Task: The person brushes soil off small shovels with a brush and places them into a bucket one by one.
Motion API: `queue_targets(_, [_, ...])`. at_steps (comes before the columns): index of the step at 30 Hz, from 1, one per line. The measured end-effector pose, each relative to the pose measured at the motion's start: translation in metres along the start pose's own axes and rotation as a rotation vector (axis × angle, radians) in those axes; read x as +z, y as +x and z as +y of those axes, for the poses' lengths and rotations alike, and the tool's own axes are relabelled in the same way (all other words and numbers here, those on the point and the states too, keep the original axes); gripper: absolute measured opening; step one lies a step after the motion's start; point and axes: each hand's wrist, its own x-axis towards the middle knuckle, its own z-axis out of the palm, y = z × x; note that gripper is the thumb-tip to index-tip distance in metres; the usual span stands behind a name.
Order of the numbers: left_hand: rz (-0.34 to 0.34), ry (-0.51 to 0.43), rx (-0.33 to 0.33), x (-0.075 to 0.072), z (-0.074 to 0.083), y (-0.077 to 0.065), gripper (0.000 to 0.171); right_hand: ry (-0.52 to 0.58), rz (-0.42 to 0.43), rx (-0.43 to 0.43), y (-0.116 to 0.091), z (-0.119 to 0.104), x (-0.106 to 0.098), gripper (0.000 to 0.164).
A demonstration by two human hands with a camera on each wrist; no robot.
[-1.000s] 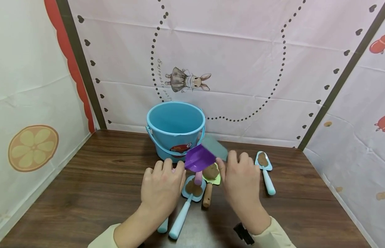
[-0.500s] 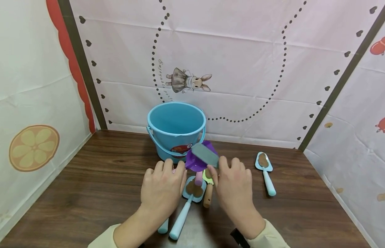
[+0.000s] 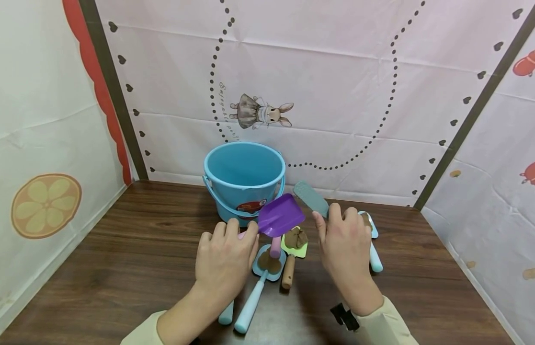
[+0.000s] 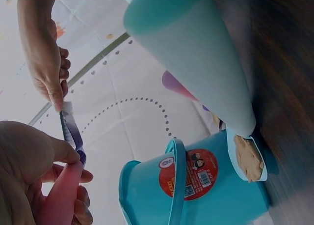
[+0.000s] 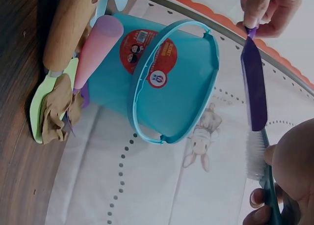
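A small purple toy shovel (image 3: 281,215) is held up in front of the bucket, its scoop toward the right. My left hand (image 3: 226,258) grips it by the pink handle (image 4: 61,193). To the right, my right hand (image 3: 347,254) holds a brush (image 3: 311,198) with a grey-green back. Its white bristles (image 5: 255,156) face the shovel in the right wrist view. Below them, brown clay (image 3: 296,237) sits on a green trowel (image 3: 289,273) with a wooden handle.
A blue bucket (image 3: 221,196) stands at the back of the wooden table. Light-blue shovels (image 3: 253,302) with brown clay lie in front, and another blue shovel (image 3: 376,258) lies at right. A second pink handle (image 3: 275,247) shows beside the trowel.
The brush passed left over the purple scoop half a second ago, and now my right hand has swung it back to the right, clear of the scoop. My left hand has stayed in place.
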Motion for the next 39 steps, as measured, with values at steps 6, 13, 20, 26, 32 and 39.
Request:
queue_targets(6, [-0.011, 0.002, -0.008, 0.001, -0.002, 0.000, 0.027, -0.002, 0.007, -0.010, 0.001, -0.001, -0.002, 0.043])
queue_targets(13, [-0.065, -0.019, -0.011, 0.001, -0.009, 0.000, 0.014, 0.018, -0.038, 0.006, 0.000, -0.003, -0.006, 0.042])
queue_targets(20, [-0.453, -0.358, -0.230, -0.004, -0.021, 0.006, 0.014, 0.049, -0.034, -0.036, -0.003, -0.010, -0.009, 0.042])
queue_targets(26, [-0.774, -0.948, -0.521, -0.002, -0.030, 0.012, 0.017, 0.105, -0.049, -0.063, -0.006, -0.019, -0.012, 0.045])
queue_targets(32, [-0.953, -1.475, -0.738, 0.002, -0.034, 0.010, 0.030, 0.131, -0.073, -0.111, -0.011, -0.029, -0.011, 0.049])
queue_targets(39, [-1.085, -1.853, -0.925, 0.001, -0.036, 0.007, 0.031, 0.128, -0.141, -0.150, -0.020, -0.039, -0.009, 0.051])
